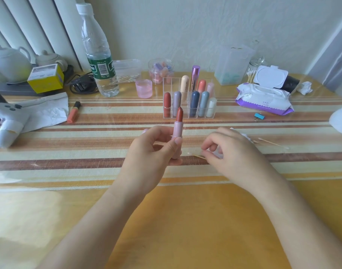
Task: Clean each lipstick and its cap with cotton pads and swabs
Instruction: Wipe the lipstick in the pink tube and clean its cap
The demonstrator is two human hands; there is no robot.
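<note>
My left hand (156, 150) grips the pink-cased, brick-red lipstick (178, 133) upright so the bullet's easy to reach. At its 4 o'clock, my right hand (230, 150) pinches a thin wooden cotton swab (196, 155), ready to wipe.

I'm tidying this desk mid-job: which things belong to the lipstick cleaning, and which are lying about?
Job: uncapped pink-cased reddish-brown lipstick, gripped by left hand; wooden cotton swab, pinched by right hand; clear acrylic rack of lipsticks.
Lying about: clear plastic water bottle; white game controller; blue binder clip.

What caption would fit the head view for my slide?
The left hand holds an uncapped pink lipstick upright; the right hand pinches a cotton swab at the table.
</note>
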